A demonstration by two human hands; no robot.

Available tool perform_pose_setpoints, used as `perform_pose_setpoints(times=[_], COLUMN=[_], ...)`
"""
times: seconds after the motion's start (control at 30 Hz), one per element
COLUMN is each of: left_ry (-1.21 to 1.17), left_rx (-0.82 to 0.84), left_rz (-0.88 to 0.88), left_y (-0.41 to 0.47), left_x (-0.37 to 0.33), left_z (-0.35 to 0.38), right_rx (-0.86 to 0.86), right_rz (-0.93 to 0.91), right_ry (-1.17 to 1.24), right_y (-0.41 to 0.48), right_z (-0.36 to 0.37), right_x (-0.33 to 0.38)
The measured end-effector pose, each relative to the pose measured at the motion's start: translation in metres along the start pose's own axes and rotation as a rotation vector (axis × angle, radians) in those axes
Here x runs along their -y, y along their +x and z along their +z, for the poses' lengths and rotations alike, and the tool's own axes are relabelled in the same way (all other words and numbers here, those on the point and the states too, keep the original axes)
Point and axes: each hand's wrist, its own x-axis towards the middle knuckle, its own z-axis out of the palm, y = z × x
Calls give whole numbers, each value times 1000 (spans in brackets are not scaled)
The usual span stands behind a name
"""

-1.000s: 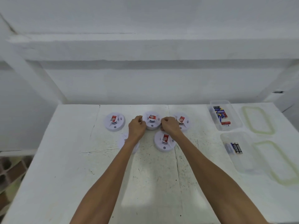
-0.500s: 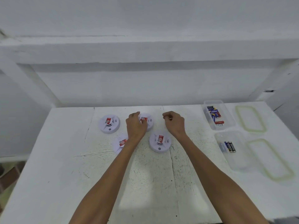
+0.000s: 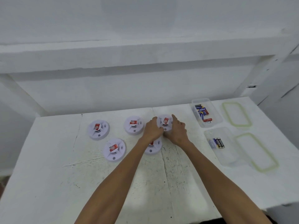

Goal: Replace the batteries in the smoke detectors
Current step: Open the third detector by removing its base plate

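Both hands have closed in since the frame half a second back, when the right one hovered clear of the far-right smoke detector (image 3: 165,122) and the left sat on its neighbour. Now the left hand (image 3: 152,129) and the right hand (image 3: 176,130) cup that one unit from either side, fingers curled against its rim; whether they truly clamp it or only rest there cannot be told. It lies on the white table (image 3: 48,159) at about one o'clock from the table's middle, the last of the far row. Four more detectors lie around: one beside it at twelve o'clock (image 3: 134,125), one at eleven (image 3: 98,129), a nearer one at ten (image 3: 114,149), and a nearer one half hidden under the left wrist (image 3: 153,147).

The step looks like opening this unit, probably by twisting the cover off its base. One hand should pin the base while the other turns the cover, keeping the pull level so the plastic tabs do not snap. Fresh cells probably wait in the far clear box (image 3: 206,113) at two o'clock; the near box (image 3: 221,144) holds a few batteries (image 3: 218,142), perhaps spent ones.
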Motion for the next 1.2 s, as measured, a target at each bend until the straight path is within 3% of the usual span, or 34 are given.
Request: perform_pose_setpoints(times=[0.3, 0.5, 0.67, 0.8, 0.9, 1.2], left_ry=[-173, -205, -214, -217, -334, -366], left_rx=[-51, -144, -172, -212, -229, -109], left_rz=[-13, 99, 218, 227, 278, 358], left_y=[-11, -23, -46, -64, -79, -106], left_x=[9, 12, 7, 6, 12, 24], left_z=[-4, 5, 30, 53, 68, 79], right_rx=[-134, -290, -305, -214, -164, -158], right_rz=[-264, -210, -87, -44, -51, -135], right_ry=[265, 261, 348, 435, 374, 233], right_y=[-18, -40, -59, -81, -95, -124], right_z=[-11, -31, -43, -44, -42, -47], right_x=[-17, -9, -20, -38, -54, -78])
